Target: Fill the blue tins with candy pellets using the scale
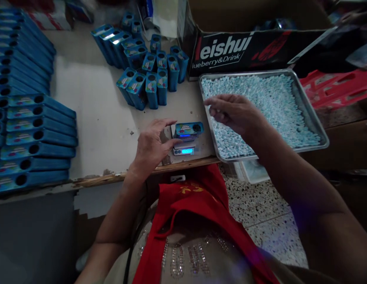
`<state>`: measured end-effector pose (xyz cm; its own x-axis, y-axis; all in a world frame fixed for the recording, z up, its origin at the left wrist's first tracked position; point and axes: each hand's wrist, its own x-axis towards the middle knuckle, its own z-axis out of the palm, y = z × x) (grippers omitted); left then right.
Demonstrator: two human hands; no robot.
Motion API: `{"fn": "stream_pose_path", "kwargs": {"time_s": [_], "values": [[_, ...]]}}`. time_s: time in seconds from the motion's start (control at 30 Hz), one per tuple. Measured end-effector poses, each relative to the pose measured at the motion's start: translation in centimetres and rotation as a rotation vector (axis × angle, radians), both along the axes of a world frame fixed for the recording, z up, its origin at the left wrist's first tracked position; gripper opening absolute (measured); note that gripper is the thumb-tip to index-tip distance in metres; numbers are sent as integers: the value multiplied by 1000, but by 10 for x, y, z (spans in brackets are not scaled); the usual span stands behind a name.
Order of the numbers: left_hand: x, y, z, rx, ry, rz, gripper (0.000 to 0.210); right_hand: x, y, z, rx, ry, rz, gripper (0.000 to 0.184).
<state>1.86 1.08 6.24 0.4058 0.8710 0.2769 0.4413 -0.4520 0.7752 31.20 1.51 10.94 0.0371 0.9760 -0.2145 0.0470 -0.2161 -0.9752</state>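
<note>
A small blue tin (187, 128) with a round hole in its top stands on a small digital scale (177, 151), whose display glows blue. My left hand (150, 144) is beside them on the left, thumb and forefinger spread around the near and far sides of the tin's left end; I cannot tell whether they touch it. Over the left part of a metal tray (324, 140) my right hand (232, 112) has its fingertips bunched together. What they hold, if anything, is hidden. Small pale blue and white pellets (263, 94) cover the tray.
Several blue tins (152, 85) stand in a loose group behind the scale. More tins (38, 130) line the table's left side in rows. A black cardboard box (224, 51) stands behind the tray, a red plastic crate (343, 88) to its right. The worn wooden table edge (112, 179) runs in front.
</note>
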Motion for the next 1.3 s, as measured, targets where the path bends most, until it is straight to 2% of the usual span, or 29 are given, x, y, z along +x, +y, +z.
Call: {"fn": "stream_pose_path", "kwargs": {"time_s": [0.1, 0.27, 0.37, 0.53, 0.67, 0.83, 0.93, 1.0, 1.07, 1.13, 1.2, 1.27, 1.3], "values": [[-7, -3, 4, -26, 11, -13, 56, 10, 21, -7, -119, 225, -102, 19], [-10, -3, 3, -50, 25, -9, 57, 0, 48, -14, -233, 274, -60, 20], [-10, -4, 2, -88, 33, 4, 58, -9, 45, -8, -190, 185, 5, 18], [-8, -2, 0, -167, -9, 25, 58, -11, 20, 8, -57, -6, 136, 22], [-4, 4, -5, -156, -31, -30, 61, -10, 4, 8, -19, -54, 229, 28], [28, 8, -10, -18, 89, -61, 65, -11, 3, 3, -58, -1, 192, 39], [48, 12, -5, 25, 267, -162, 47, -13, 22, -2, -43, 110, 124, 41], [43, 21, 7, 2, 343, -175, 34, -18, 40, -8, -16, 152, 103, 39], [19, 37, 29, 12, 320, -56, 35, -26, 60, -16, 2, 138, 139, 36], [-19, 58, 62, 59, 254, 163, 46, -39, 79, -23, 36, 76, 206, 33], [-59, 85, 99, 98, 260, 437, 55, -55, 98, -26, 111, -60, 254, 31], [-95, 120, 128, 141, 364, 698, 67, -73, 115, -26, 233, -307, 275, 28], [-111, 139, 137, 147, 421, 772, 71, -81, 124, -24, 291, -472, 296, 26]]}}
